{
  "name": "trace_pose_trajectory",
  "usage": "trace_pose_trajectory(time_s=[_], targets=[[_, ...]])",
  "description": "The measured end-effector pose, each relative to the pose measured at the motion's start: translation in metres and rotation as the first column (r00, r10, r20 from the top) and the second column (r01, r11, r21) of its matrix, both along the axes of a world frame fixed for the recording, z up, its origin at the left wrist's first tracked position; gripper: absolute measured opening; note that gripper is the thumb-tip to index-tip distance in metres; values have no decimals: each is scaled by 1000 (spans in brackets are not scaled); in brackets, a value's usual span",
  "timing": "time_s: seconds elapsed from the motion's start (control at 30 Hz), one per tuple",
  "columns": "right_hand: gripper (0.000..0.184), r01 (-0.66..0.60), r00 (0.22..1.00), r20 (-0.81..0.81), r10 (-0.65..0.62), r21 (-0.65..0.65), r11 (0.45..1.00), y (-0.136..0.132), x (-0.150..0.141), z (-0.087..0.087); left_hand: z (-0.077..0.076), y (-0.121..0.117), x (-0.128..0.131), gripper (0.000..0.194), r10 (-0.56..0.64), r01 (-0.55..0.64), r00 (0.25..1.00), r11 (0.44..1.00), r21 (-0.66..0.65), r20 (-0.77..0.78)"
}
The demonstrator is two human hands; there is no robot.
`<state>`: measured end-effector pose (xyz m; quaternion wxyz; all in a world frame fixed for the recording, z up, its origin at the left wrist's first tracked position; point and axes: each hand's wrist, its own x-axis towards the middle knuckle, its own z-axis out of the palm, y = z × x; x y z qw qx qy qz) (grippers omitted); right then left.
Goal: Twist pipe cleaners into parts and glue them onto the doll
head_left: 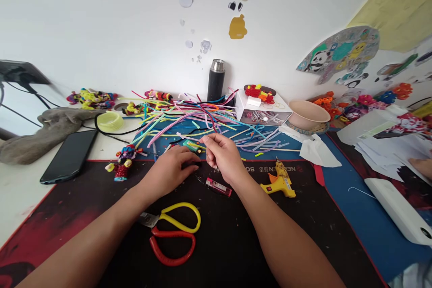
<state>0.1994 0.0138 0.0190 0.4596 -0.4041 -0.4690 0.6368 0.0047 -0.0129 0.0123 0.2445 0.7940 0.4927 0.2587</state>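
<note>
Black mat (229, 243) spreads under both forearms; the pile of pipe cleaners (202, 110), many colours, lies beyond the hands toward the wall; left hand (175, 164) is low over the mat's far edge, fingers bent, grip hidden, cannot tell whether they pinch anything; right hand (221, 155) is opposite, just apart from the left, thumb and forefinger tips pressed together, other fingers curled, any thin item between them not distinguishable; scissors (173, 234) lie nearer the person, blades partly behind the left forearm; yellow glue gun (282, 183) rests right of the right wrist; pink lighter (218, 186) lies just beside the right hand.
</note>
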Motion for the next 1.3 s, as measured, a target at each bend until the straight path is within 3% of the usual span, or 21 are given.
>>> trace_pose_trajectory(time_s=[0.2,0.5,0.8,0.87,0.97,1.1,1.17,1.3], targets=[[45,-11,1000,-8,11,-1,1000,-2,-1,2,-17,2,6,21,-55,64,987,997,52,-151],[45,-7,1000,-7,7,18,1000,-4,-2,8,-3,-1,11,21,-54,61,974,998,24,-220],[41,20,1000,-21,-20,14,1000,-4,-1,6,-14,2,5,19,-49,64,980,996,67,-193],[40,49,998,-32,-49,25,998,-4,-1,7,-15,5,-3,21,-10,20,993,996,83,-116],[39,126,991,-61,-123,42,991,-2,1,8,-11,10,-19,27,156,-159,987,981,112,32],[37,219,971,-114,-211,62,974,3,5,7,8,12,-38,36,473,-490,868,866,98,153],[36,243,963,-133,-232,68,968,4,6,6,18,12,-43,39,531,-555,823,827,89,199],[33,263,957,-146,-251,68,962,7,7,5,30,12,-43,41,549,-584,801,804,109,240]])
